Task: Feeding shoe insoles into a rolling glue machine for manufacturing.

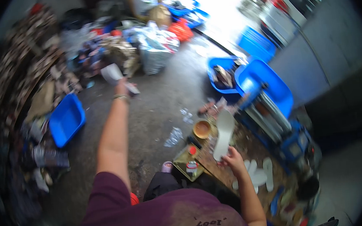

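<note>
My right hand [233, 157] grips the narrow end of a whitish shoe insole [224, 128] and holds it up over the cluttered bench. Below that hand, several more pale insoles [258, 176] lie fanned out on the bench top [241, 150]. Stretched far forward to the left, my left hand [121, 88] is closed on a white flat piece [111, 73], blurred, whose kind I cannot make out. A second white end [133, 88] sticks out on the other side of the hand.
An open tub of brown paste [201, 129] and a yellowish can with a red cap [187, 161] stand near the bench edge. Blue bins [261, 79] and a blue machine [278, 125] are at right. A blue bin [66, 120] and heaped scraps [25, 75] lie left; bags [157, 47] stand ahead.
</note>
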### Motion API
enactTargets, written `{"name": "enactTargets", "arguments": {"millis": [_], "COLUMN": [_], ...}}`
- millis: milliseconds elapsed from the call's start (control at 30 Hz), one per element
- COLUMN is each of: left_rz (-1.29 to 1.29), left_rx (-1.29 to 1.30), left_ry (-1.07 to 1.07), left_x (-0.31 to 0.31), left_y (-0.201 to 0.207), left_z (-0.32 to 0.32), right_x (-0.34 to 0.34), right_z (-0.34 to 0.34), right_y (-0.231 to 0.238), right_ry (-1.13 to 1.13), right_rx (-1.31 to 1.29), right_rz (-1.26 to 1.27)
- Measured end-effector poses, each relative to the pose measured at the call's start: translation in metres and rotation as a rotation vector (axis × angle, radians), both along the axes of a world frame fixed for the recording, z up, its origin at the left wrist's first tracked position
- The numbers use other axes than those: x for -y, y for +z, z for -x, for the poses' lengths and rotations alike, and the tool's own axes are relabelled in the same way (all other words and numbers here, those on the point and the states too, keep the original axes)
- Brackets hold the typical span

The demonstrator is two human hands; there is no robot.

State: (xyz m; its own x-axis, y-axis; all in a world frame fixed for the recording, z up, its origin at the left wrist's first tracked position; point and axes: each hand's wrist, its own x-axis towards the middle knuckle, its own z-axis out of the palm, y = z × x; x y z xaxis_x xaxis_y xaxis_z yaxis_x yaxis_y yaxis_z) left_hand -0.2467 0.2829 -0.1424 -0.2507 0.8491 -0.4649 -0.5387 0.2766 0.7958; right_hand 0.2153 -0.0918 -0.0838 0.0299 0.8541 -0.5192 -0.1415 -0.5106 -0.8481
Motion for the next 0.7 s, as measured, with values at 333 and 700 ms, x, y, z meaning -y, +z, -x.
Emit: {"name": "enactTargets", "arguments": {"millis": [333, 700], "left_rz": [0.723, 0.759], "left_rx": [-0.164, -0.019], "left_ry": [-0.373, -0.784], "left_x": [0.215, 0.313], "left_y": [-0.201, -0.136], "left_z": [-0.018, -0.215], "right_x": [0.07, 0.042], "right_z": [-0.112, -0.229], "right_y": [0.012, 0.007], "right_ry": [-0.587, -0.674], "right_rx": [-0.086, -0.195], "right_rz": [-0.047, -0.009]}}
